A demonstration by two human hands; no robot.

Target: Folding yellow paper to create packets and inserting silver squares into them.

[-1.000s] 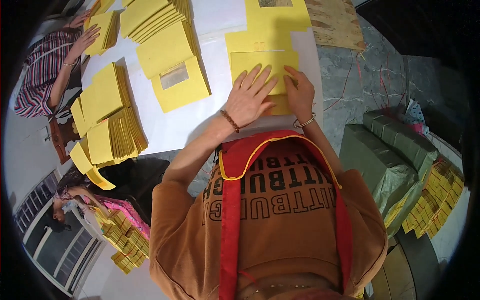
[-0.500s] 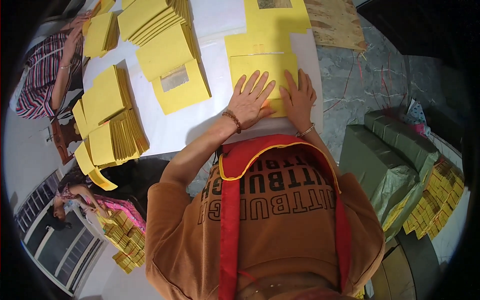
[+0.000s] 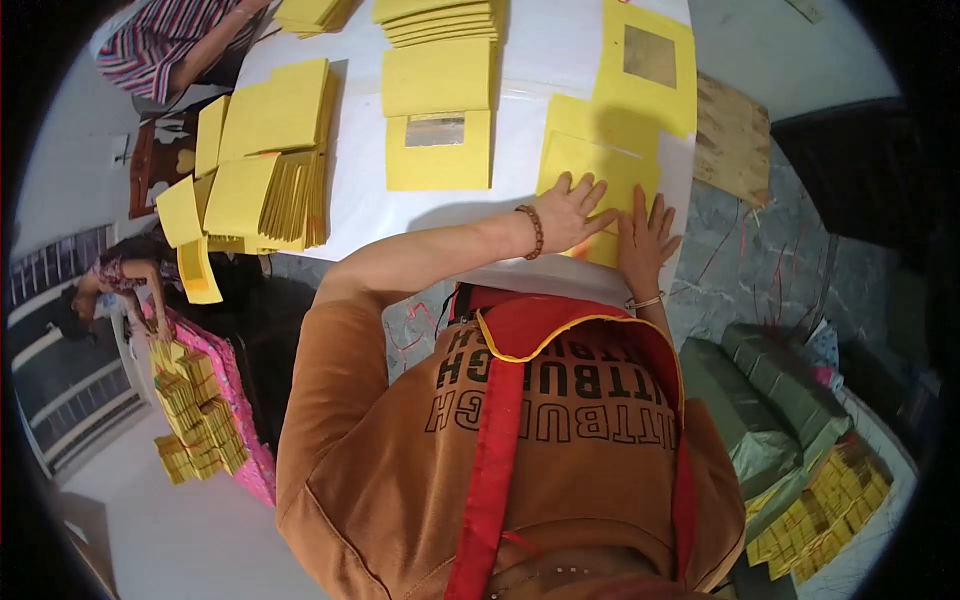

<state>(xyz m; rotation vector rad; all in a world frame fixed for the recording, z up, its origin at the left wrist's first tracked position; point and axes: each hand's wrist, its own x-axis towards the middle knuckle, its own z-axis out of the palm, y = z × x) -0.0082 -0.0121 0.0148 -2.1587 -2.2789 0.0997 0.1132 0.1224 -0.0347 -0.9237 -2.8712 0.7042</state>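
Note:
A folded yellow paper sheet lies at the near right edge of the white table. My left hand rests flat on its near part, fingers stretched and somewhat apart, a beaded bracelet at the wrist. Beside it, my right hand presses along the sheet's right side, its fingers spread, with a thin bangle on that wrist. The two thumbs come close together over the paper. Just beyond lies another yellow sheet with a silver rectangular patch. Neither hand grips anything.
Folded yellow sheets overlap in a row at mid-table. More yellow stacks stand at the left, one strip hanging over the edge. Green wrapped bales and yellow bundles lie at right. Two people work on the left side.
The view has turned, so the table and its stacks appear shifted to the right. Both hands stay on the yellow sheet, the left now nearer its close edge.

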